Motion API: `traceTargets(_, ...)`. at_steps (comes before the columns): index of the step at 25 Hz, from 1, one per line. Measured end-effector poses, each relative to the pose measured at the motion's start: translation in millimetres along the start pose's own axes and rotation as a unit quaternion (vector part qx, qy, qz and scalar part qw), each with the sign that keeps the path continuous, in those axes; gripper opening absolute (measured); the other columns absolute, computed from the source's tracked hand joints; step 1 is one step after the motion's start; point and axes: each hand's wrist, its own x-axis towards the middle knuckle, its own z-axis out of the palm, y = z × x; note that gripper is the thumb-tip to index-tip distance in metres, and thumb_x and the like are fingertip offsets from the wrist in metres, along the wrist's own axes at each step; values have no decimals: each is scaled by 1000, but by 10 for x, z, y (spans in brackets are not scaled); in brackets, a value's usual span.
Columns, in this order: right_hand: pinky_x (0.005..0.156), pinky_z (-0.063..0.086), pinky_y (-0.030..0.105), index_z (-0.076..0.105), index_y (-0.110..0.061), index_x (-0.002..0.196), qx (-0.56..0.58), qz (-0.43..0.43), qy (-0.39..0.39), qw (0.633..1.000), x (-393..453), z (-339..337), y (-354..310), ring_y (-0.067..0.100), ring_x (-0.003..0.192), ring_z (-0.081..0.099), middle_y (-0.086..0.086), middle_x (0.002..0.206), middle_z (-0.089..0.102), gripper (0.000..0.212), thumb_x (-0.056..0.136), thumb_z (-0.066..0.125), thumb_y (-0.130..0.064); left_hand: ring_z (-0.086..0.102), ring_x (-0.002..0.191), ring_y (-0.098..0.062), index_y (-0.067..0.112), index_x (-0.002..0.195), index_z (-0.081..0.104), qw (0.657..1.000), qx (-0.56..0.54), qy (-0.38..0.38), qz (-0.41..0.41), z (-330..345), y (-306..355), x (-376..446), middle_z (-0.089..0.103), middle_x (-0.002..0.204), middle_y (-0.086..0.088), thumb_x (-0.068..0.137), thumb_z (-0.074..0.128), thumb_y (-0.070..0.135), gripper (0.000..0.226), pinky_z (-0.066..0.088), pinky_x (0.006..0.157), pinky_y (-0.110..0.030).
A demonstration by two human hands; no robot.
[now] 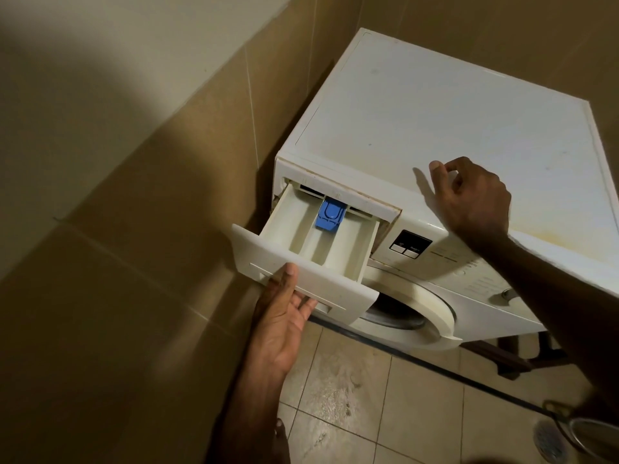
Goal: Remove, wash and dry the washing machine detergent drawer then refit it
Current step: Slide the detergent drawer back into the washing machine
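My left hand [284,316] hooks its fingers under the front panel of the detergent drawer [318,242], thumb on top; the drawer is drawn well out yet still seated in the washing machine [435,135]. Removal is unfinished; washing, drying and refitting remain. Yellowed compartments, blue siphon cap [330,216]. My right hand [472,199], loosely curled, holds nothing above the machine's top.

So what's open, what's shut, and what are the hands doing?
Drawer: pulled far out, back end in its slot.
Blue flap: sitting in the drawer.
Round door: ajar.
Left hand: grips the drawer front.
Right hand: loosely curled over the washing machine, holds nothing.
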Motion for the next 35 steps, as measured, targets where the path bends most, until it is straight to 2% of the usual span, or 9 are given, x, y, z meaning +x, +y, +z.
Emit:
traceTargets(9, 72, 38, 37, 64, -19, 100, 10, -3, -14, 1000, 8, -13, 52, 36, 88, 63, 6, 92, 71, 45, 108, 35, -53, 69, 122, -31, 20, 144, 54, 1000, -6, -23, -7, 559, 59, 539, 71, 132, -16, 81, 75, 23, 66, 64, 85, -42)
traceTargets(15, 71, 39, 36, 63, -22, 100, 7, 7, -23, 1000, 15, -23, 45, 31, 86, 63, 0, 92, 70, 41, 108, 37, -52, 66, 126, -29, 17, 132, 64, 999, 24, -33, -4, 897, 59, 1007, 72, 131, -12, 86, 73, 24, 48, 60, 98, -45)
traceTargets(20, 70, 38, 34, 63, -24, 101, 13, 27, -39, 999, 26, -45, 19, 27, 84, 64, -5, 87, 68, 38, 108, 39, -53, 64, 129, -27, 21, 119, 69, 998, 57, -10, -10, 902, 50, 1058, 71, 134, -9, 81, 75, 30, 39, 47, 114, -48)
traceTargets(22, 69, 38, 34, 64, -23, 102, 7, 31, -41, 999, 22, -55, -1, 28, 84, 64, -5, 86, 67, 37, 108, 41, -52, 65, 125, -26, 24, 115, 70, 995, 97, 11, -10, 921, 75, 997, 73, 128, -5, 82, 75, 35, 35, 51, 109, -44)
traceTargets(25, 70, 42, 35, 64, -22, 101, 2, 37, -45, 998, 45, -87, -30, 29, 82, 65, -3, 85, 68, 37, 108, 43, -52, 71, 100, -20, 29, 105, 75, 979, 191, 65, -3, 907, 132, 892, 73, 102, 0, 84, 80, 43, 26, 59, 90, -36)
traceTargets(27, 68, 45, 36, 64, -20, 96, 0, 36, -52, 998, 38, -76, -48, 30, 80, 65, -1, 84, 68, 39, 107, 44, -52, 68, 82, -16, 23, 100, 76, 957, 259, 124, 46, 869, 160, 848, 71, 86, 4, 85, 83, 45, 27, 56, 73, -28)
traceTargets(30, 65, 46, 36, 65, -17, 90, -17, 40, -62, 997, 60, -100, -43, 33, 80, 66, 3, 85, 68, 45, 107, 44, -53, 69, 89, -11, 14, 114, 74, 874, 403, 219, 161, 999, 227, 648, 73, 95, 8, 93, 76, 34, 29, 46, 68, -11)
traceTargets(32, 67, 42, 35, 69, -16, 93, -28, 60, -109, 992, 123, -194, -142, 35, 86, 67, 8, 92, 71, 50, 107, 41, -54, 69, 98, -13, 15, 115, 74, 827, 477, 202, 217, 1150, 279, 472, 75, 106, 5, 97, 70, 27, 23, 43, 70, -7)
traceTargets(35, 72, 43, 36, 72, -21, 114, -112, 44, -198, 973, 148, -437, -330, 35, 97, 68, 12, 106, 71, 52, 109, 32, -53, 68, 106, -19, 15, 114, 75, 746, 585, 124, 292, 1451, 334, 288, 75, 111, 2, 97, 68, 26, 21, 44, 84, -21)
